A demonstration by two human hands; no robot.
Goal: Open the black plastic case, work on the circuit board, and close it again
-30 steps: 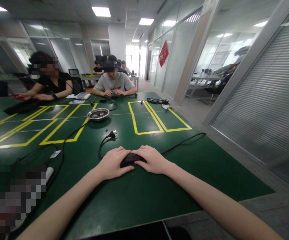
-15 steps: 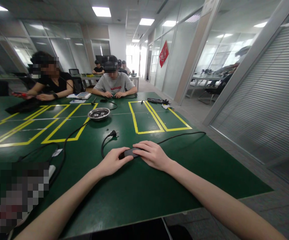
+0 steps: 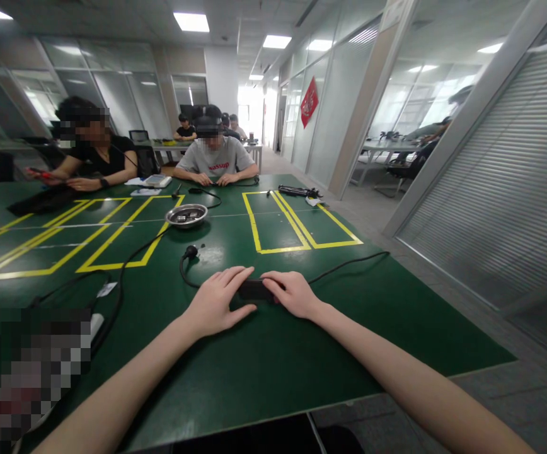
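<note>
A: Where do your hands sit, and what lies between them?

B: Both rest low on the green counter (image 3: 264,372). Your left hand (image 3: 217,306) lies flat, fingers spread and pointing away and to the right; your right hand (image 3: 292,293) lies palm down, fingers pointing left. Between them sits a black power adapter (image 3: 256,289), a flat dark block lying on the counter. The fingertips of both hands touch its ends; neither hand is closed around it.

A: Which way does its long axis run?

B: Left to right across your view, so one end meets each hand. The right hand covers slightly more of it; the left thumb lies just in front of its near edge.

A: And its cords?

B: One black cord (image 3: 349,261) leaves the right end and curves off toward the counter's right edge. Another loops leftward from the left end to a plug (image 3: 189,252) lying beyond your left hand.

A: What else is nearby?

B: A round metal dish (image 3: 186,215) stands farther off, amid yellow tape outlines (image 3: 283,230). Two seated people (image 3: 217,157) work at the far side.
</note>
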